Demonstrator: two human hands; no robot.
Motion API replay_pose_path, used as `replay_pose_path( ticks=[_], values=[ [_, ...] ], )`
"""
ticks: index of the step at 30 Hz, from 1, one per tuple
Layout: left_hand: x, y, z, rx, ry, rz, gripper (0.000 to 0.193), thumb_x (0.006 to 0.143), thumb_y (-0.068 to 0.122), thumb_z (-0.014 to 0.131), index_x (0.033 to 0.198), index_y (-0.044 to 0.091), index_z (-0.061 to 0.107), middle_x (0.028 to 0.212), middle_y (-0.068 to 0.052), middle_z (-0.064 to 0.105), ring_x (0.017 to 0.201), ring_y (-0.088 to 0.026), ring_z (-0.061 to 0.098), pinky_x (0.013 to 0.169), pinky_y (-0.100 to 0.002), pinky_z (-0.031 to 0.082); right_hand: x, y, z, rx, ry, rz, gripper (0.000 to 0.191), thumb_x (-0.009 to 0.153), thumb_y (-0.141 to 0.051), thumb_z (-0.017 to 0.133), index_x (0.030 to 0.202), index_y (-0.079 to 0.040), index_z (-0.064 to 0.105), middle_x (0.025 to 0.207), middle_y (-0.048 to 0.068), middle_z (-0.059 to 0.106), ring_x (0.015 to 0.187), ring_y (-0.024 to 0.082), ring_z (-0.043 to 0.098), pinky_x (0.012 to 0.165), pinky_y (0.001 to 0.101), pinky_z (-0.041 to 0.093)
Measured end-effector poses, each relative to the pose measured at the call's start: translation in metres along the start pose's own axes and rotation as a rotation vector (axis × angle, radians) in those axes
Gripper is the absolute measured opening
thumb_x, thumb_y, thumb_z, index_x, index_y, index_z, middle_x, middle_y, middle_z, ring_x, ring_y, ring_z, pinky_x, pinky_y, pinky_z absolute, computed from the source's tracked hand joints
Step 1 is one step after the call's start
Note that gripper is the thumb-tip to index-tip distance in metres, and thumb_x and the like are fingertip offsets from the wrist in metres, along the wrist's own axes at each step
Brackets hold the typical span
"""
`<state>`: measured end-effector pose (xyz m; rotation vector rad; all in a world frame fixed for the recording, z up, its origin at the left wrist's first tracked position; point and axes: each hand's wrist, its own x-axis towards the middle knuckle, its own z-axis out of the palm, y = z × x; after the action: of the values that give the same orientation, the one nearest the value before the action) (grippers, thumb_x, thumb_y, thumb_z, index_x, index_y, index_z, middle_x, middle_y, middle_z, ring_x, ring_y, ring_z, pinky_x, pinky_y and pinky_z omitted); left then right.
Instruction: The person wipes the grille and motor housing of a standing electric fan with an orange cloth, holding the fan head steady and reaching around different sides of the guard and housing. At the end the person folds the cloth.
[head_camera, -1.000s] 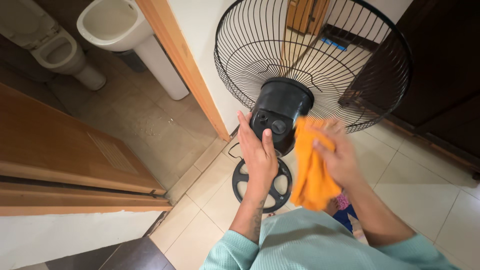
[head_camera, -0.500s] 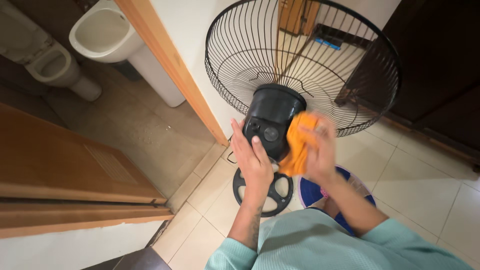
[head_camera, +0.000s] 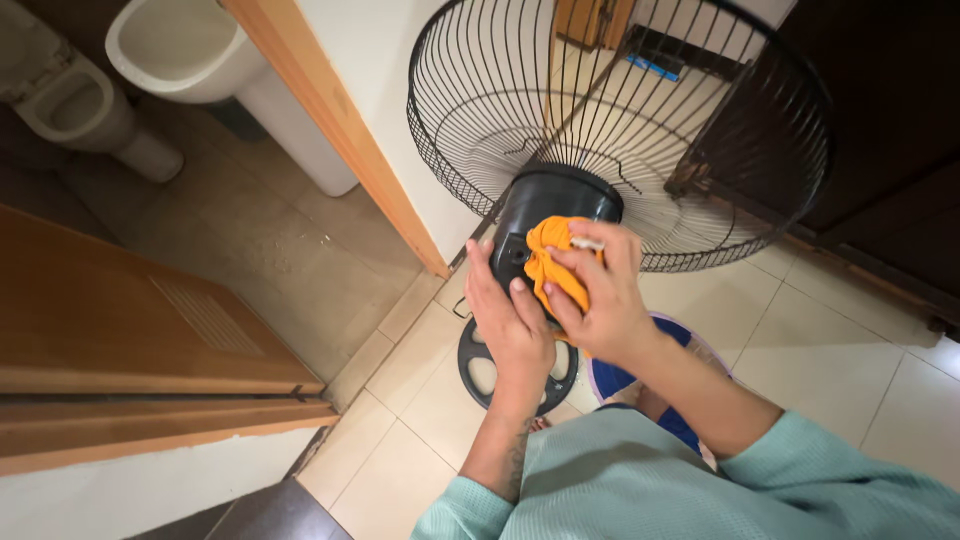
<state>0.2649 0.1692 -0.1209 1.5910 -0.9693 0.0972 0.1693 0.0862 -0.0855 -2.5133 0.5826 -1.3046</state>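
Here, from the head camera, the right hand (head_camera: 600, 295) is closed around a bunched orange cloth (head_camera: 553, 262), pressing it onto the black motor housing (head_camera: 550, 205) of a standing fan, just behind its wire guard (head_camera: 620, 130). The left hand (head_camera: 510, 320) lies open-fingered against the housing's near side, gripping nothing, above the fan's round base (head_camera: 480, 375) on the tiled floor (head_camera: 860, 340).

Cream tiled floor (head_camera: 840, 350); white wall (head_camera: 400, 90) edged by an orange wooden door frame (head_camera: 340, 140). Wooden door (head_camera: 130, 330) stood open onto a grey-floored bathroom with toilet (head_camera: 80, 110) and white basin (head_camera: 190, 50). Dark cabinet (head_camera: 890, 110) at right.
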Motion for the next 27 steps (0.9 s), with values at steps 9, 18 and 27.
replay_pose_path(
  ticks=[9, 18, 27],
  values=[
    [-0.001, -0.002, 0.009, 0.068, 0.009, 0.026, 0.059, 0.106, 0.011, 0.048, 0.159, -0.005, 0.029, 0.155, -0.027, 0.046, 0.137, -0.044, 0.045, 0.119, -0.052, 0.035, 0.018, 0.017, 0.005, 0.036, -0.117, 0.081, 0.031, 0.083, -0.013, 0.081, 0.106, -0.001, 0.064, 0.122, 0.017, 0.05, 0.114, 0.036, 0.051, 0.096, 0.0439, 0.046],
    [-0.006, 0.004, 0.011, 0.114, -0.021, 0.04, 0.06, 0.105, 0.014, 0.052, 0.158, -0.004, 0.03, 0.151, -0.026, 0.046, 0.135, -0.047, 0.044, 0.117, -0.054, 0.034, 0.013, 0.022, -0.021, 0.128, -0.238, 0.076, 0.033, 0.08, -0.009, 0.08, 0.107, 0.0, 0.062, 0.12, 0.017, 0.049, 0.111, 0.032, 0.055, 0.089, 0.0364, 0.048],
    [0.001, -0.001, 0.011, 0.068, 0.013, 0.015, 0.065, 0.103, 0.011, 0.052, 0.16, -0.005, 0.026, 0.154, -0.024, 0.047, 0.136, -0.044, 0.046, 0.118, -0.051, 0.035, -0.005, 0.028, -0.009, 0.146, -0.158, -0.015, 0.032, 0.087, -0.008, 0.075, 0.114, 0.002, 0.062, 0.122, 0.017, 0.048, 0.112, 0.032, 0.053, 0.095, 0.0372, 0.047]
  ],
)
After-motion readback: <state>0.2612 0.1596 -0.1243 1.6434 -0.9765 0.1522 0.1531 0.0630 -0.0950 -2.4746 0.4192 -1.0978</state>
